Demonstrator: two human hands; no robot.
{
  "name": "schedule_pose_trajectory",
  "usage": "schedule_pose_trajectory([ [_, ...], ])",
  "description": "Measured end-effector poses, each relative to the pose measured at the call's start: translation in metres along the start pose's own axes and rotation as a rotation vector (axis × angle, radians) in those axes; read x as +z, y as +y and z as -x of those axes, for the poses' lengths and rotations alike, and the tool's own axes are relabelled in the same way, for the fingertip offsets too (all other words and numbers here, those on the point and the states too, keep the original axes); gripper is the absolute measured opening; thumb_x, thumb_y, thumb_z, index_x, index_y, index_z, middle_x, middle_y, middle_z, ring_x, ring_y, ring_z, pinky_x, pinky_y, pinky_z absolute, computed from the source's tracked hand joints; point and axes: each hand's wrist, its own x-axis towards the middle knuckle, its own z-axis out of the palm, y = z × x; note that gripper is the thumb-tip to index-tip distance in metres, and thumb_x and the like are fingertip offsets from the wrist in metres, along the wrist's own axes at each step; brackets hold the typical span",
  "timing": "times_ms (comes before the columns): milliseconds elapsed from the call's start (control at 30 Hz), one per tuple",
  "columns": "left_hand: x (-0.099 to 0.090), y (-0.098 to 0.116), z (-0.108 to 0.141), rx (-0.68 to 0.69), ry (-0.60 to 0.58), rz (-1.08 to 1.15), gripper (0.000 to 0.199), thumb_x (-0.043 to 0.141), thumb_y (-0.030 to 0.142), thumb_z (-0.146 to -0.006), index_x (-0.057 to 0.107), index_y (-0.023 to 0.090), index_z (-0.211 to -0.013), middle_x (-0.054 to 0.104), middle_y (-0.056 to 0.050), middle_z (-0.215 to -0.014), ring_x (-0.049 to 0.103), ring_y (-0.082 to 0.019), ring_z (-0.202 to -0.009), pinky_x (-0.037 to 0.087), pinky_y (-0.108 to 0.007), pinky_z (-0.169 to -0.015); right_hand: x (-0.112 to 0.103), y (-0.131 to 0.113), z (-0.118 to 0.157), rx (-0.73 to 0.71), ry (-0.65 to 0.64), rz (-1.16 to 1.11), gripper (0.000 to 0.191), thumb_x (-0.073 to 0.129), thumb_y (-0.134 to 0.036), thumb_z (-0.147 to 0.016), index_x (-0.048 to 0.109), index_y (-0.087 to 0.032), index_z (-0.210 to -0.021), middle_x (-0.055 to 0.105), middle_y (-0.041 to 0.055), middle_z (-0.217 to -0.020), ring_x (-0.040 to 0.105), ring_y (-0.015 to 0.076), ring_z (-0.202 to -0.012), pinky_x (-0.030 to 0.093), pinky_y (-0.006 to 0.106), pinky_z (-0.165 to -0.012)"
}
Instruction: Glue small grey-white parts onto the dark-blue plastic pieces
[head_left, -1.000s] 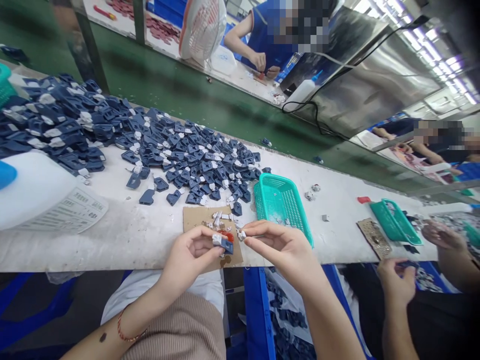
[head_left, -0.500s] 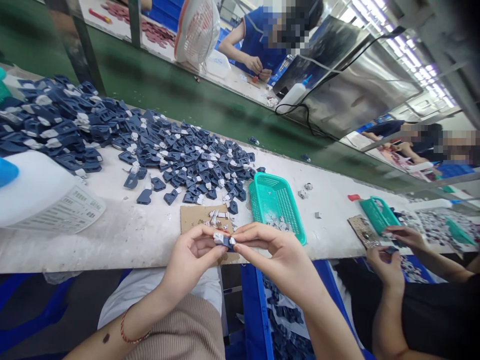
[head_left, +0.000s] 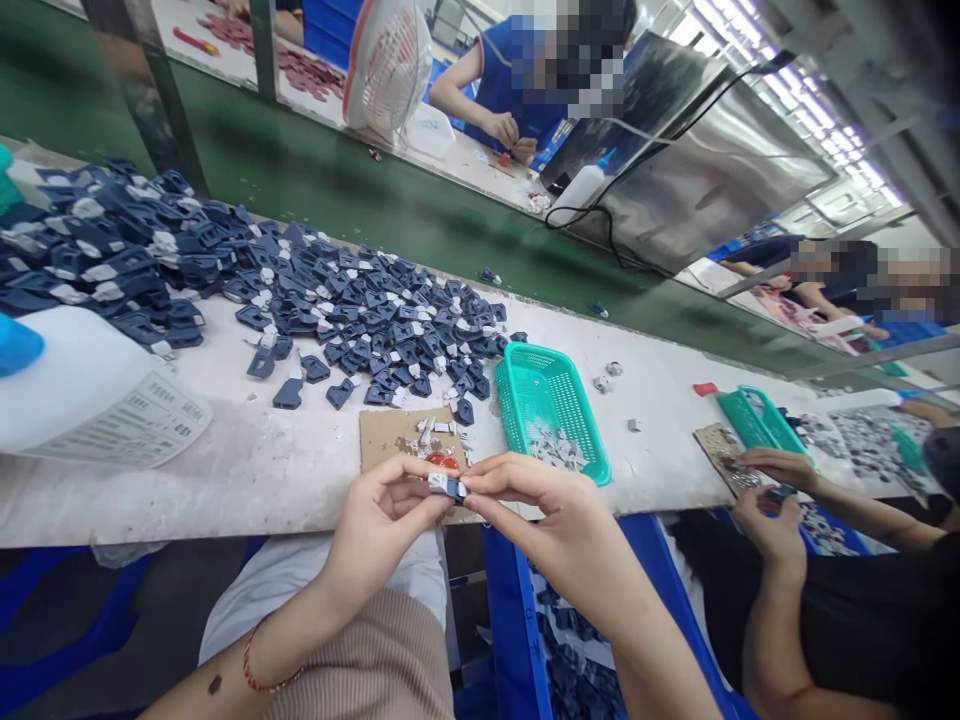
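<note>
Dark blue and white small plastic-looking piece (head_left: 448,487) is held in the air between the two hands, just above the near edge of the long white desk (head_left: 285,470). Left hand (head_left: 375,505) pinches it with thumb and index finger, the other fingers being curled behind. Right hand (head_left: 555,500) has its fingers closed together on the small white part at the piece's right end. Both forearms come from below, one from each side, and the wrists point inward; a thin red woven bracelet (head_left: 259,665) is around the left wrist.

Under and behind the fingers lies a brown cardboard sheet (head_left: 380,437) with pale small bits and a shiny red blob (head_left: 442,461). Just beside it, to the right, stands a green plastic perforated basket (head_left: 536,395), with light grey bits inside. Farther to the left spreads a big heap of dark blue and white pieces (head_left: 367,310). At the left edge is a white plastic bottle (head_left: 75,375) with blue cap; its white label (head_left: 142,415) carries several printed lines, too small for reading.
</note>
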Motion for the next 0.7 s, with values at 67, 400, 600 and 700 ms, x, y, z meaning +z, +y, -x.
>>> schedule_pose_trajectory([
  [67,0.001,-0.001,0.001,0.009,0.002,-0.004,0.012,0.073,0.013,-0.073,0.067,0.015,-0.084,0.076,-0.005,-0.087,0.073,-0.017,-0.083,0.058,-0.024,-0.076,0.0,-0.002,0.003,-0.001,0.002,0.033,0.01,0.062,-0.018,-0.087,0.071,-0.022,-0.086,0.072,0.0019,-0.09,0.067,0.0156,-0.086,0.052,0.026,-0.077],
  [400,0.005,0.003,0.006,0.006,0.046,0.067,0.018,0.081,0.022,-0.068,0.068,0.017,-0.08,0.078,-0.006,-0.087,0.073,-0.021,-0.085,0.06,-0.028,-0.077,0.005,0.001,0.008,0.104,0.056,-0.247,0.007,0.068,-0.027,-0.083,0.074,-0.023,-0.084,0.072,0.0059,-0.092,0.067,0.0208,-0.088,0.055,0.031,-0.077],
  [600,0.006,0.011,0.008,0.06,0.025,-0.009,0.015,0.079,0.024,-0.071,0.071,0.018,-0.081,0.076,-0.006,-0.09,0.071,-0.021,-0.086,0.057,-0.029,-0.08,0.022,0.008,0.01,0.177,0.214,-0.595,0.03,0.057,-0.048,-0.089,0.068,-0.024,-0.103,0.067,0.0041,-0.086,0.064,0.0163,-0.076,0.055,0.027,-0.067],
  [700,0.007,0.008,0.007,0.096,0.058,-0.122,0.015,0.079,0.026,-0.07,0.072,0.019,-0.081,0.073,-0.004,-0.08,0.069,-0.021,-0.08,0.056,-0.031,-0.077,0.038,0.005,0.011,0.226,0.119,-0.743,0.041,0.047,-0.056,-0.091,0.062,-0.024,-0.113,0.063,0.0024,-0.08,0.055,0.012,-0.057,0.048,0.024,-0.052],
])
